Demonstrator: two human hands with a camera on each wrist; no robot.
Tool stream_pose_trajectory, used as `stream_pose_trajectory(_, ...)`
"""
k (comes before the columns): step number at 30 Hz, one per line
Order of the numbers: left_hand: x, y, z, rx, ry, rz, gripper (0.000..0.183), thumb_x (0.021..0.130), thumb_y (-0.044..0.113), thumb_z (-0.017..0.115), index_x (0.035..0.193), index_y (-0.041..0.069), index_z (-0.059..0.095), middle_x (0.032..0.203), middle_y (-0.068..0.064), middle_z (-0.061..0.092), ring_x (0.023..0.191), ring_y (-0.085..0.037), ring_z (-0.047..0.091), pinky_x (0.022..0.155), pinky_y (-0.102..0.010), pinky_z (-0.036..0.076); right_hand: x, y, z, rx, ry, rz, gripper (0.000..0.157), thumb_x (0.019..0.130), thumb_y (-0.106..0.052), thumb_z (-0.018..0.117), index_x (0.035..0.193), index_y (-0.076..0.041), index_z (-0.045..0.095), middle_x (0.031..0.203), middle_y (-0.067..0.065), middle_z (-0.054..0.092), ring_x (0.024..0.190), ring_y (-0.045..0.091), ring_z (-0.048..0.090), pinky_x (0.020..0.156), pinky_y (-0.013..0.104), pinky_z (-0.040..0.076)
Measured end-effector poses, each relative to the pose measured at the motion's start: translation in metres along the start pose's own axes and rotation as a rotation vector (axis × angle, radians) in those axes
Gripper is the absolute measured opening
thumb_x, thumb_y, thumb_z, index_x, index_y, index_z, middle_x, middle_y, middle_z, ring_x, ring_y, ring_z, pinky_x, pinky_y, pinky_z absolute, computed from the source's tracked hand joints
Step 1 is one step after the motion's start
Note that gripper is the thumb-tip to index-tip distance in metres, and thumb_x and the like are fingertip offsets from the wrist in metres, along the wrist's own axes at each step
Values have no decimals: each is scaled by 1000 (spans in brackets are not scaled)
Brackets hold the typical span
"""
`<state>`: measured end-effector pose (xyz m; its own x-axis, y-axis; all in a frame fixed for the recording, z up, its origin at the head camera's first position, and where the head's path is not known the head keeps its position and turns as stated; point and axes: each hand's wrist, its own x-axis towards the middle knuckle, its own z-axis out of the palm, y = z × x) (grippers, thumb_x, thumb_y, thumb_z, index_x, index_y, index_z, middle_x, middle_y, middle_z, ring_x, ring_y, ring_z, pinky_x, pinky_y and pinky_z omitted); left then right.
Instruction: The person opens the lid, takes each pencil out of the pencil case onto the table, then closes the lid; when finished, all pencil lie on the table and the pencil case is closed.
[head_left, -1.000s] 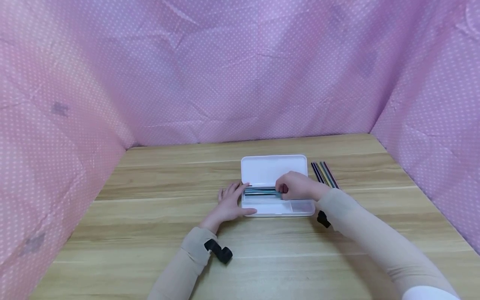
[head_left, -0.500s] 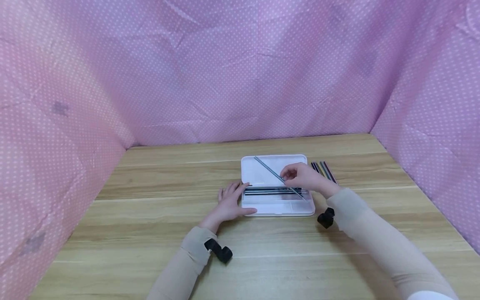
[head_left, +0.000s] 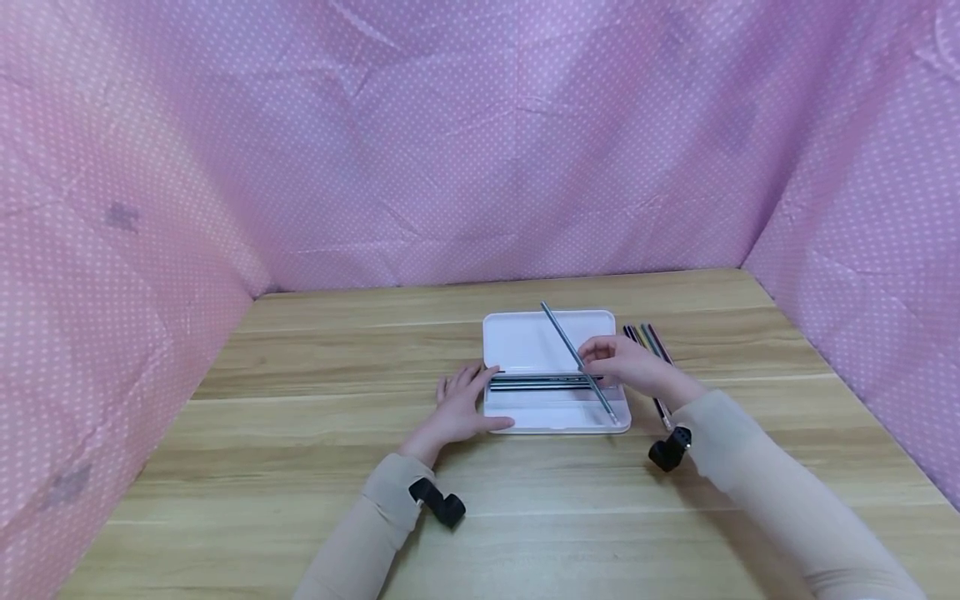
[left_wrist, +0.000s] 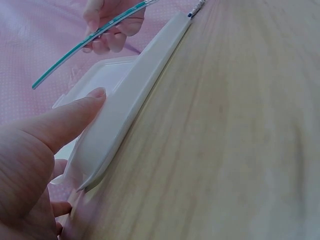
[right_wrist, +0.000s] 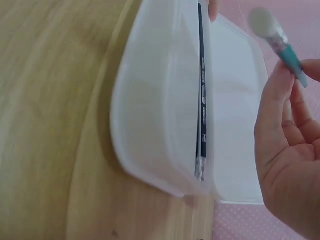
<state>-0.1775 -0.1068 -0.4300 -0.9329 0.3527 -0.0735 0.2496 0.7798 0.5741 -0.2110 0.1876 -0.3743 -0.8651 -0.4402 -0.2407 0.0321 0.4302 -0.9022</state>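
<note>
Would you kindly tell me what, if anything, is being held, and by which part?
The right hand pinches a teal pencil near its middle; the left hand rests against the left end of the white case.

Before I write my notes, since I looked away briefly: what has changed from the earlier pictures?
The right hand, low in the case at first, has lifted a teal pencil up and shifted slightly right. Held in its grip, the pencil now slants steeply over the case. Unchanged: the left hand on the case's left end, the open lid, the loose pencils beside it.
</note>
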Motion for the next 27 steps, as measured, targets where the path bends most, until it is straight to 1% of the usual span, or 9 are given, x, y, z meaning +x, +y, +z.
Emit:
stream_pose_trajectory(4,0,0,0,5,0,-3,85,77,49,74,147,25,33,155,-11,23,144,-34,12,112,-58,-6,-5,5,-5,39,3,-3,34,90,-12,60,115,8,50,98,7,59,90,15,57,80,31,53)
stream_pose_trajectory(9,0,0,0,13,-5,-9,86,76,50,74,147,26,32,156,-11,22,144,-34,12,113,-58,-6,-11,14,-13,107,11,0,34,91,-9,58,118,8,48,96,2,60,90,12,59,77,26,53)
stream_pose_trajectory(13,0,-1,1,7,-3,-8,87,76,51,74,147,26,32,156,-11,21,144,-34,12,112,-59,-6,-16,19,-19,98,32,2,38,92,-9,56,123,9,46,96,1,60,86,9,59,72,24,53)
stream_pose_trajectory(16,0,-1,2,-1,0,-8,87,76,50,74,147,25,32,156,-11,21,144,-34,12,112,-59,-5,-20,23,-22,80,51,-4,40,92,-9,56,125,10,44,97,-1,60,85,6,59,71,24,52)
stream_pose_trajectory(24,2,-3,3,12,4,2,87,76,50,74,148,25,32,156,-11,22,144,-35,13,112,-59,-4,-30,32,-33,107,72,7,50,93,-12,56,133,12,37,107,-1,59,91,3,58,82,27,50)
stream_pose_trajectory(27,2,-3,3,15,6,7,87,76,50,74,147,25,32,156,-11,22,144,-35,13,112,-60,-4,-32,37,-37,123,85,-1,50,93,-11,56,133,12,35,106,-1,58,92,3,58,82,28,51)
